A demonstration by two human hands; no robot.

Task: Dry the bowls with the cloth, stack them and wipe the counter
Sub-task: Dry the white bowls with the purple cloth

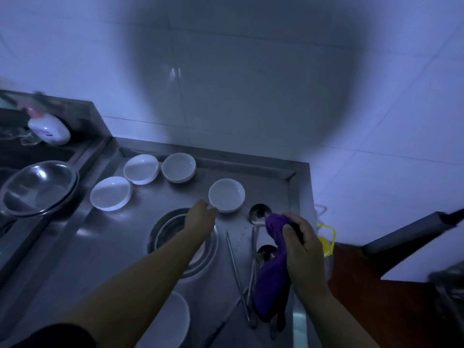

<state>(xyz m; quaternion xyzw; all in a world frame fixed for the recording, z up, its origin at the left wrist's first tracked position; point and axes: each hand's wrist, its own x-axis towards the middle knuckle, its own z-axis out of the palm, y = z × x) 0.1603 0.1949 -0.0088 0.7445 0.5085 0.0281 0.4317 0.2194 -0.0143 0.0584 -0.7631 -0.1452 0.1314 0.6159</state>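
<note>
Several white bowls stand on the steel counter (120, 247). One bowl (226, 195) sits at the back right, and my left hand (200, 217) touches its near-left rim with its fingertips. Two more bowls (141, 169) (178, 167) stand along the back, and a shallower one (110, 193) lies to their left. Another white bowl (168, 322) sits near the front edge, partly under my left forearm. My right hand (301, 247) grips a purple cloth (272, 280) that hangs down over the counter's right side.
A round recessed ring (175, 237) is set in the counter under my left wrist. Two metal ladles (258, 213) and chopsticks (237, 275) lie at the right. A steel basin (37, 188) sits in the sink at left, with a white bottle (49, 129) behind it.
</note>
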